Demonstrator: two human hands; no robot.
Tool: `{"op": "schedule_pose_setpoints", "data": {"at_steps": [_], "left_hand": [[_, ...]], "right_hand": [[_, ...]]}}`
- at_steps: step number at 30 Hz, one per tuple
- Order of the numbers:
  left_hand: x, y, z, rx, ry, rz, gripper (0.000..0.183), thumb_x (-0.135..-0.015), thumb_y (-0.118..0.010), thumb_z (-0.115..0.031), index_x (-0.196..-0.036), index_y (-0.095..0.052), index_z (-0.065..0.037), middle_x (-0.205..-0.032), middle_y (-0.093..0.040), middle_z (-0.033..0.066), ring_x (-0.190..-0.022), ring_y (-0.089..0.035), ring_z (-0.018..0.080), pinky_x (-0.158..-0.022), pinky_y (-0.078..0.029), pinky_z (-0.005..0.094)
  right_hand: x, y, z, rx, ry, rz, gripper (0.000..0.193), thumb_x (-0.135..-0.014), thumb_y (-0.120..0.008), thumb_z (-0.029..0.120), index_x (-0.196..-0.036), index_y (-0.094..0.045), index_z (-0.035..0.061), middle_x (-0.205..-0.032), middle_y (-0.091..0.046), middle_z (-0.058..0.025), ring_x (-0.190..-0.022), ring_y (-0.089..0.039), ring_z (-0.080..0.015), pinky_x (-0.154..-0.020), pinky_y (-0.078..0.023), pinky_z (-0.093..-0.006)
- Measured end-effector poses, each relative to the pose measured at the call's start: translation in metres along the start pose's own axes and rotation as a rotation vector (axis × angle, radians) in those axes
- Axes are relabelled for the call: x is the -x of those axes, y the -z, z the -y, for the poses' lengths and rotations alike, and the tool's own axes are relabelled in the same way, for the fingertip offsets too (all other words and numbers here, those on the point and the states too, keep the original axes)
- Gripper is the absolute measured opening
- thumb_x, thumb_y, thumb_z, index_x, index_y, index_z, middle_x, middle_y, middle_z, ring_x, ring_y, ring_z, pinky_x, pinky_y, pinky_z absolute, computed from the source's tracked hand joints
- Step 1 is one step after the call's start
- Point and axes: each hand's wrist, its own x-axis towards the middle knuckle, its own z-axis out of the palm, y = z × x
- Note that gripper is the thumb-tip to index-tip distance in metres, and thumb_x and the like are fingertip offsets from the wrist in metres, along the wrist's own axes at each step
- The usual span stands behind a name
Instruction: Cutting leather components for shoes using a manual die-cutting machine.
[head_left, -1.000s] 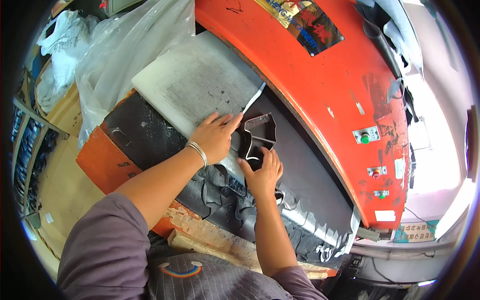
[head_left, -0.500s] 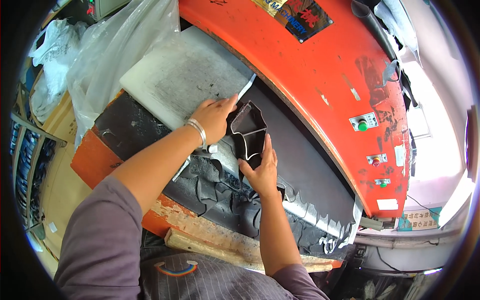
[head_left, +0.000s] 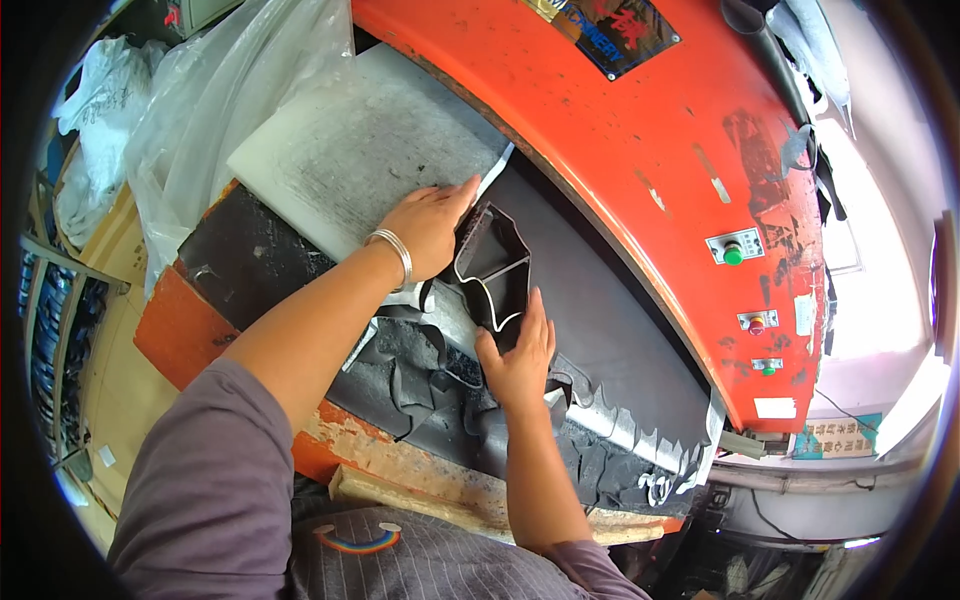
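Note:
A metal cutting die [head_left: 503,270], a curved outline with a crossbar inside, stands on a dark sheet of material [head_left: 590,300]. My left hand [head_left: 425,230], with metal bangles at the wrist, is closed against the die's upper left side; its thumb is hidden. At the lower end, my right hand [head_left: 518,360] grips the die between thumb and fingers. Beneath the sheet lies a pale cutting board [head_left: 330,140], its worn surface bare at the upper left. Ragged dark offcuts [head_left: 400,365] with cut-out edges hang along the sheet's near side.
An orange press [head_left: 600,130] rises just beyond the sheet, with a green button [head_left: 733,255] and a red button [head_left: 756,325] at its right. Clear plastic sheeting [head_left: 220,120] hangs at the left. A wooden bar [head_left: 430,500] runs along the near edge, close to my body.
The whole view has shifted slightly. The die and both hands sit a touch lower and further left in the picture, and both hands keep their places on the die.

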Motion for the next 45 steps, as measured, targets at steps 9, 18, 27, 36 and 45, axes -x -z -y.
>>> {"op": "schedule_pose_setpoints", "data": {"at_steps": [9,18,27,36,45], "left_hand": [[-0.006,0.006,0.000,-0.102,0.009,-0.014,0.067,-0.082,-0.046,0.000,-0.145,-0.024,-0.005,-0.136,-0.048,0.0141,-0.129,-0.042,0.0252,-0.109,-0.026,0.0378],[-0.005,0.005,0.000,-0.012,0.056,-0.021,0.064,-0.082,-0.047,-0.001,-0.143,-0.028,-0.004,-0.131,-0.054,0.0103,-0.126,-0.044,0.0262,-0.109,-0.028,0.0380],[-0.010,-0.001,0.005,-0.211,-0.052,-0.149,0.062,-0.082,-0.045,0.002,-0.142,-0.030,-0.004,-0.126,-0.058,0.0108,-0.123,-0.046,0.0291,-0.105,-0.033,0.0411],[0.001,0.001,0.004,0.182,0.049,-0.113,0.066,-0.082,-0.045,0.000,-0.144,-0.023,-0.003,-0.115,-0.065,0.0068,-0.115,-0.050,0.0317,-0.106,-0.033,0.0406],[-0.004,0.005,0.002,0.055,0.024,-0.096,0.065,-0.081,-0.045,-0.001,-0.143,-0.025,-0.003,-0.119,-0.064,0.0048,-0.114,-0.050,0.0320,-0.104,-0.035,0.0395]], "right_hand": [[0.011,-0.021,0.022,0.025,-0.220,-0.244,0.066,-0.080,-0.069,0.031,-0.129,-0.044,-0.0054,-0.121,-0.057,-0.0208,-0.126,-0.044,-0.0335,-0.107,-0.025,-0.0472],[0.017,-0.031,0.023,0.000,-0.180,-0.366,0.056,-0.080,-0.069,0.025,-0.123,-0.049,-0.0057,-0.118,-0.058,-0.0224,-0.120,-0.048,-0.0358,-0.104,-0.030,-0.0479],[0.007,-0.028,0.029,-0.014,-0.207,-0.404,0.057,-0.077,-0.071,0.024,-0.122,-0.051,-0.0046,-0.110,-0.061,-0.0172,-0.113,-0.051,-0.0330,-0.099,-0.034,-0.0456],[0.020,-0.034,0.025,0.007,-0.230,-0.397,0.062,-0.077,-0.071,0.025,-0.126,-0.047,-0.0043,-0.111,-0.061,-0.0172,-0.111,-0.053,-0.0324,-0.100,-0.033,-0.0452],[0.010,-0.031,0.025,0.073,-0.194,-0.419,0.061,-0.076,-0.069,0.028,-0.125,-0.049,-0.0022,-0.110,-0.061,-0.0174,-0.110,-0.053,-0.0326,-0.100,-0.033,-0.0467]]}}
